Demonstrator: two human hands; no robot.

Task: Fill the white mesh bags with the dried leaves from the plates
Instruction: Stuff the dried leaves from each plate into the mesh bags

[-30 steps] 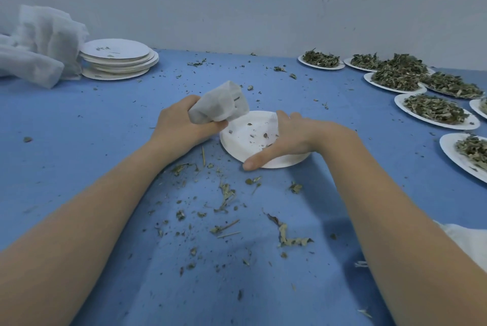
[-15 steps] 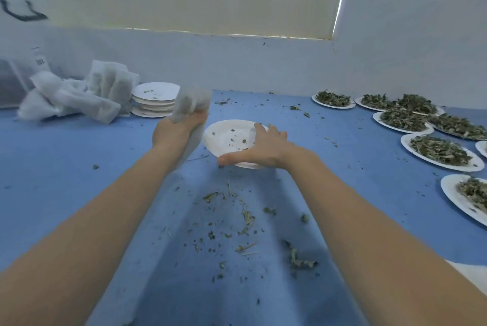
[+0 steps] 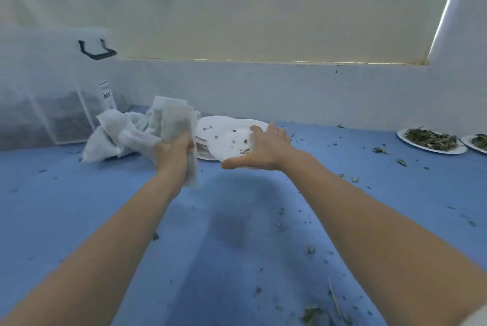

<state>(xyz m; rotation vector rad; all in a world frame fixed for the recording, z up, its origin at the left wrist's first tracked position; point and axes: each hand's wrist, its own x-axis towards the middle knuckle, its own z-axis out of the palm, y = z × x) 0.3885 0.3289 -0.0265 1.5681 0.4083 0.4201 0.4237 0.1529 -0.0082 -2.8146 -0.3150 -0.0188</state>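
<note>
Left hand (image 3: 176, 150) gripped filled mesh bag (image 3: 175, 125), right hand (image 3: 259, 150) held near-empty plate (image 3: 232, 145) over plate stack (image 3: 208, 131), leaf-heaped plate (image 3: 432, 142) far right on tabletop (image 3: 79, 193)

- Blue desk (image 3: 79, 193): strewn with leaf crumbs (image 3: 311, 249).
- Rear left: clear box (image 3: 52, 104), heap of white mesh bags (image 3: 118, 135), stacked plates (image 3: 208, 129).
- Right: plate of dried leaves (image 3: 432, 141).

White mesh bags (image 3: 126, 135), white plates (image 3: 232, 141), green dried leaves (image 3: 429, 139), blue table (image 3: 237, 220).

White mesh bag (image 3: 181, 125) upright, filled, plate (image 3: 232, 146) tilted, nearly emptied
</note>
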